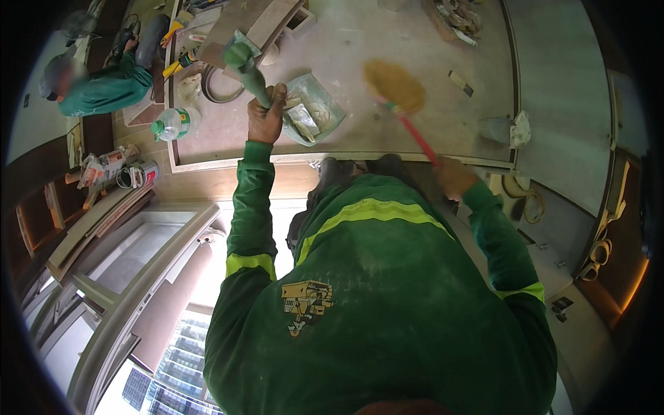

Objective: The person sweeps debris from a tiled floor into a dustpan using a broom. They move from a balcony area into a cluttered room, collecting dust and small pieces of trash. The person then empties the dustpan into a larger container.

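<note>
My left hand [267,115] is closed round the green handle of a long-handled dustpan [314,129]. The pan rests on the dusty board surface and holds pale scraps and a white piece. My right hand [455,179] grips the red handle of a hand broom [394,88], whose tan bristles are blurred above the board, to the right of the dustpan. A clear plastic bottle with a green cap [175,123] lies left of the dustpan, near a round ring-shaped band [205,88].
A co-worker in green [111,88] is at the upper left. Boards [254,31], a yellow-handled tool [179,63], a scraper [460,84], a crumpled bag [520,129] and an open can [137,175] lie around. A raised frame edge [228,162] crosses before me.
</note>
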`<state>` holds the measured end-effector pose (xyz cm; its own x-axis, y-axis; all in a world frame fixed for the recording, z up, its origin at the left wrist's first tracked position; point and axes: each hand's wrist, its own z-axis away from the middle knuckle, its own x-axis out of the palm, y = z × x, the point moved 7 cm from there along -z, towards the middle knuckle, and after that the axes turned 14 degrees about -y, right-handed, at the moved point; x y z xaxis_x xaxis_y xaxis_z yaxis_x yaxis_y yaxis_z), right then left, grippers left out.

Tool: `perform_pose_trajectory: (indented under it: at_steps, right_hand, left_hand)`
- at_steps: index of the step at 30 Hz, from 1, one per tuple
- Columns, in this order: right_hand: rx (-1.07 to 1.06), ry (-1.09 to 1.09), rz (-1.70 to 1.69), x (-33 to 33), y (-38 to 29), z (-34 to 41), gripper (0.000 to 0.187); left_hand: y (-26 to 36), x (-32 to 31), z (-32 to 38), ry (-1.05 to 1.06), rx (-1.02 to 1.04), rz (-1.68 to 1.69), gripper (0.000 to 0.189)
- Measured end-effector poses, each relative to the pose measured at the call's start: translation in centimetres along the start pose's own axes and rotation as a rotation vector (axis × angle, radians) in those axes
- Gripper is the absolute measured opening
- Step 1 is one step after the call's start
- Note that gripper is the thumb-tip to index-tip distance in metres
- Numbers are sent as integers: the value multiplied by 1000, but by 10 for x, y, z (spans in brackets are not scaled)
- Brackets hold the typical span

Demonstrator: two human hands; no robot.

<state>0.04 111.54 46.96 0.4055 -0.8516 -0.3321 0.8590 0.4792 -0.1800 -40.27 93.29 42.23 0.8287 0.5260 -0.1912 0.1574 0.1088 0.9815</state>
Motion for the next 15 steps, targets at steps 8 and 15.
perform_pose_trajectory:
  at_steps: [8,15]
  right_hand:
    - [-300,-117,12,-11,-87,58,42]
    - [-9,-104,-324,-82,-68,134,51]
  left_hand:
    - [-13,-17,6,112,-1,40,51]
    - [-27,-66,52,291,-7,195,52]
